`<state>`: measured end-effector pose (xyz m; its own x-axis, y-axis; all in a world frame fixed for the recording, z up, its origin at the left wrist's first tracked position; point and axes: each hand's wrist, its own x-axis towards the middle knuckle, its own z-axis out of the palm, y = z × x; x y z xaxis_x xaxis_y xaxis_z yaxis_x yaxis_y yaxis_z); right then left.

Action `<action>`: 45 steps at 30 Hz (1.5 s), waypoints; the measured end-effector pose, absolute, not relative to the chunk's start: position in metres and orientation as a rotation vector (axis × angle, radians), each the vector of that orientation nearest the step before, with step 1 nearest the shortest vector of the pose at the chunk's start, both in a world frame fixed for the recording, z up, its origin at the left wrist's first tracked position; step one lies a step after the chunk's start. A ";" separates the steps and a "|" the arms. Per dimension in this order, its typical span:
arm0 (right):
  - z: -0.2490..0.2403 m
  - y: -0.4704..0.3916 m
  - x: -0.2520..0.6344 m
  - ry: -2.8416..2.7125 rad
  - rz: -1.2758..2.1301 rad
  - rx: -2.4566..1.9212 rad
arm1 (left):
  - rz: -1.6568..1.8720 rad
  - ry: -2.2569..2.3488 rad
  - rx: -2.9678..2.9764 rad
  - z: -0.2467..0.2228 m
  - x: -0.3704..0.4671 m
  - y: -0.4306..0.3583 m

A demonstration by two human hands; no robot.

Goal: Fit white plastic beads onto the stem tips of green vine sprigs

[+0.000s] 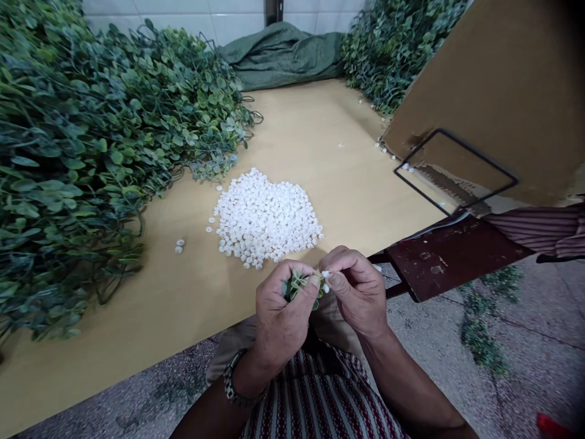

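Note:
My left hand [286,311], with a watch on its wrist, is closed round a small bunch of green leaves [296,284] in front of the table edge. Beside it, my right hand [359,292] pinches small white pieces [325,281] between thumb and forefinger, at the end of the bunch. The fingertips of both hands nearly meet there. Just beyond my hands, a heap of small white discs [267,219] lies on the tan table [347,183]. Two loose discs [179,246] lie to the left of the heap.
Piled leafy stems [91,140] cover the table's left side; more foliage [397,49] stands at the back right. A green cloth [287,55] lies at the back. To the right are a cardboard sheet [498,97], a black wire frame [457,174] and a dark red stool [448,259].

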<state>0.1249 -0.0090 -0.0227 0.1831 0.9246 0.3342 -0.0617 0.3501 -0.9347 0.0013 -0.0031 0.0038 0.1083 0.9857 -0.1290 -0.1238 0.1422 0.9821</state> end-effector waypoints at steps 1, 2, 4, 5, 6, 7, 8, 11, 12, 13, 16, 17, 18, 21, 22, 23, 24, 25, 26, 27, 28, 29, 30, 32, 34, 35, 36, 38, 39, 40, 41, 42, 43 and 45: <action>-0.023 -0.009 0.125 -1.171 0.862 -0.967 | 1.103 1.110 1.069 0.003 0.002 -0.003; -0.023 -0.009 0.124 -1.176 0.851 -0.973 | 1.113 1.118 1.079 0.002 0.002 -0.003; -0.023 -0.009 0.124 -1.185 0.828 -0.987 | 1.140 1.136 1.102 0.001 0.004 -0.002; -0.023 -0.009 0.124 -1.193 0.815 -0.992 | 1.152 1.144 1.111 0.001 0.004 -0.002; -0.023 -0.009 0.124 -1.203 0.797 -0.995 | 1.163 1.151 1.118 0.001 0.005 -0.002; -0.024 -0.009 0.125 -1.218 0.775 -0.997 | 1.168 1.162 1.121 0.002 0.006 -0.002; -0.024 -0.009 0.125 -1.236 0.749 -1.000 | 1.165 1.176 1.119 0.004 0.006 -0.002; -0.024 -0.009 0.126 -1.290 0.671 -1.023 | 1.147 1.224 1.097 0.009 0.007 -0.002; -0.024 -0.009 0.127 -1.300 0.649 -1.033 | 1.145 1.237 1.087 0.010 0.008 -0.002; -0.024 -0.009 0.127 -1.305 0.632 -1.039 | 1.143 1.246 1.078 0.011 0.008 -0.002; -0.025 -0.009 0.127 -1.310 0.604 -1.040 | 1.148 1.251 1.059 0.012 0.009 -0.002; -0.025 -0.009 0.127 -1.311 0.597 -1.037 | 1.149 1.251 1.055 0.012 0.009 -0.002; -0.025 -0.009 0.127 -1.314 0.588 -1.035 | 1.147 1.250 1.053 0.012 0.009 -0.002; -0.025 -0.008 0.127 -1.338 0.550 -1.031 | 1.142 1.251 1.064 0.013 0.010 -0.001; -0.025 -0.008 0.128 -1.350 0.534 -1.034 | 1.140 1.253 1.073 0.013 0.010 -0.001; -0.025 -0.008 0.128 -1.364 0.515 -1.041 | 1.138 1.256 1.079 0.013 0.010 -0.001; -0.025 -0.008 0.128 -1.378 0.494 -1.049 | 1.137 1.261 1.084 0.014 0.010 -0.001; -0.025 -0.009 0.128 -1.391 0.470 -1.057 | 1.139 1.266 1.087 0.014 0.010 -0.001; -0.025 -0.009 0.128 -1.403 0.443 -1.062 | 1.141 1.270 1.089 0.014 0.009 -0.001; -0.025 -0.009 0.128 -1.413 0.418 -1.065 | 1.141 1.275 1.091 0.014 0.009 -0.001; -0.026 -0.009 0.127 -1.420 0.395 -1.067 | 1.141 1.279 1.094 0.013 0.009 -0.001; -0.026 -0.009 0.127 -1.424 0.375 -1.066 | 1.139 1.282 1.100 0.013 0.009 -0.001; -0.027 -0.009 0.127 -1.424 0.360 -1.065 | 1.139 1.282 1.107 0.013 0.009 -0.001; -0.028 -0.010 0.126 -1.423 0.342 -1.070 | 1.142 1.277 1.119 0.013 0.009 -0.001; -0.028 -0.010 0.126 -1.426 0.333 -1.075 | 1.152 1.264 1.127 0.012 0.009 0.000; -0.028 -0.010 0.126 -1.429 0.333 -1.077 | 1.156 1.261 1.130 0.012 0.009 0.000; -0.027 -0.010 0.126 -1.432 0.334 -1.075 | 1.162 1.260 1.132 0.012 0.009 0.000; -0.026 -0.010 0.127 -1.435 0.344 -1.065 | 1.167 1.261 1.141 0.010 0.010 0.000; -0.026 -0.010 0.127 -1.435 0.351 -1.060 | 1.171 1.261 1.148 0.009 0.010 0.000; -0.026 -0.010 0.127 -1.435 0.360 -1.057 | 1.178 1.255 1.155 0.008 0.010 0.000; -0.025 -0.011 0.128 -1.438 0.367 -1.058 | 1.184 1.245 1.164 0.007 0.010 0.000; -0.025 -0.011 0.128 -1.444 0.372 -1.060 | 1.190 1.234 1.174 0.005 0.010 -0.001; -0.025 -0.011 0.129 -1.451 0.374 -1.062 | 1.199 1.225 1.185 0.004 0.009 -0.001; -0.024 -0.011 0.130 -1.471 0.368 -1.056 | 1.198 1.213 1.207 0.001 0.008 -0.002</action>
<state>0.1297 -0.0111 -0.0240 0.1421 0.7709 0.6209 0.3883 0.5336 -0.7513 0.0085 -0.0019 0.0009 0.0040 0.9999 -0.0092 0.0035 0.0092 1.0000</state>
